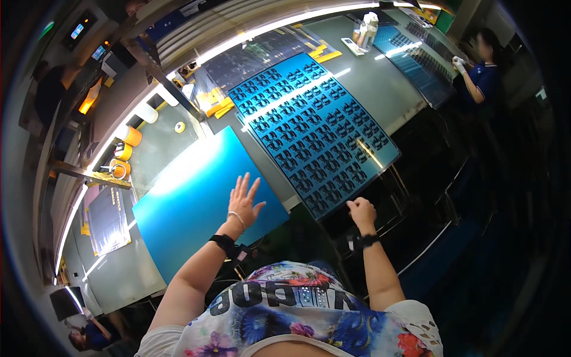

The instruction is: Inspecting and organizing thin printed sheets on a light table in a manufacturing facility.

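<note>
A plain, glossy blue sheet (184,208) lies on the bench to my left, with a strong lamp reflection on its far part. Over its right part is my left hand (244,202), fingers spread; whether the palm touches the surface I cannot tell. Beside that sheet, to the right, lies a blue panel (315,134) printed with rows of repeated black patterns. My right hand (362,214) is at the panel's near edge with its fingers curled closed. What those fingers hold, if anything, is hidden. Both wrists wear black bands.
Rolls of orange tape (123,151) stand at the left back, near a bench frame post (172,95). White bottles (367,30) stand at the far side. A gloved co-worker (482,77) is at another dark panel (416,62) on the right. Another person (95,333) is at lower left.
</note>
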The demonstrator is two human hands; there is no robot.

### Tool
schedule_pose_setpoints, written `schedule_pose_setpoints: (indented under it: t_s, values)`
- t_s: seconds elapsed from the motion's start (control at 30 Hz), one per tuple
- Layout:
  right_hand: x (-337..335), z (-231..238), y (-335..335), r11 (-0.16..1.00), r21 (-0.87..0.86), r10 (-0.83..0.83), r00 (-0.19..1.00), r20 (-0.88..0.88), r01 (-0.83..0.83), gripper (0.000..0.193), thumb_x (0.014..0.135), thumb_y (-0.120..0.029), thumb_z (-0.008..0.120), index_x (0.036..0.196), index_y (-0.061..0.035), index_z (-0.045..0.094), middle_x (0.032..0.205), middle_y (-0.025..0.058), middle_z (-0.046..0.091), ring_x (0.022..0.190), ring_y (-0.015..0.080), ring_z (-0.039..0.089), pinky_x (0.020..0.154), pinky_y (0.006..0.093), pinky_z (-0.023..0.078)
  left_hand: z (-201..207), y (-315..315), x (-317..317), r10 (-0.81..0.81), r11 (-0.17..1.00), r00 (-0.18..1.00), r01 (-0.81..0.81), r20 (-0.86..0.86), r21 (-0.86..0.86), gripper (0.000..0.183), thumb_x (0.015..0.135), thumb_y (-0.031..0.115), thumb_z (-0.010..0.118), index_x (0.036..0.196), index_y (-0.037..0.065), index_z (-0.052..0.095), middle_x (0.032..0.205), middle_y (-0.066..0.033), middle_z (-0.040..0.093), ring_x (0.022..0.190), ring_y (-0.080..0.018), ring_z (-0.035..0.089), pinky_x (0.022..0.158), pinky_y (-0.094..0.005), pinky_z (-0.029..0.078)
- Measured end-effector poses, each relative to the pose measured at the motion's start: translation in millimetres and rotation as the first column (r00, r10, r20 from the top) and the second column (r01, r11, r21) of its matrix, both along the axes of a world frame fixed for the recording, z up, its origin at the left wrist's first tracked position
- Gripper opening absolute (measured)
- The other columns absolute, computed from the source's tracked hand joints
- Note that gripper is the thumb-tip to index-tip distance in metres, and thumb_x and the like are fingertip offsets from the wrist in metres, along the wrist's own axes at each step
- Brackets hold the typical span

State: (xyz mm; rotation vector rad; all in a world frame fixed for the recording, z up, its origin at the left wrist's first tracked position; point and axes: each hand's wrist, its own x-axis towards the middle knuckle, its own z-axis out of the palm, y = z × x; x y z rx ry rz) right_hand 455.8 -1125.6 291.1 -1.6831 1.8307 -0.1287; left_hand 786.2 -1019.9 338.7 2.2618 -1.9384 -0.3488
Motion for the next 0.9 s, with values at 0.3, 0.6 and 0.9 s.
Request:
schedule_pose_setpoints:
  t_s: [0.3,0.6,0.9]
  values:
    - [77,6,39,0.727,-0.392,0.542,0.822,-0.175,-0.563,0.047,0.065,-0.027,0.07,0.095,0.0004,0.046,0.131,0.0266,0.031,0.119,0.0486,0.029,0.099,0.049,0.028,-25,-53,-31,-0.078,0.994,0.997,0.08,-0.019,0.079,0.065,0.082,0.035,0.054,0.137,0.017,0.022,0.144,-0.0097,0.013,0.133,-0.0308,0.011,0.103,-0.0486,0.022]
    - [51,44,-37,0.761,-0.571,0.428,0.9,0.083,-0.309,0.007,0.079,-0.016,0.052,0.075,-0.0112,0.056,0.065,0.0134,0.059,0.064,0.0352,0.058,0.056,0.0453,0.045,-43,-59,-15,-0.072,0.996,0.997,0.07,-0.032,-0.059,0.064,0.079,0.033,0.058,0.133,0.012,0.03,0.141,-0.012,0.019,0.131,-0.0313,0.016,0.103,-0.0472,0.022]
    - [48,200,-133,0.403,-0.797,0.585,0.796,-0.154,-0.451,0.013,0.077,-0.006,0.048,0.083,-0.0077,0.059,0.071,0.0112,0.061,0.066,0.0281,0.06,0.055,0.035,0.046,-32,-134,-48,-0.262,0.947,0.956,0.229,0.13,0.227,0.11,0.057,0.072,0.058,0.14,0.018,0.01,0.144,-0.0162,0.004,0.133,-0.0345,0.001,0.104,-0.0499,0.012]
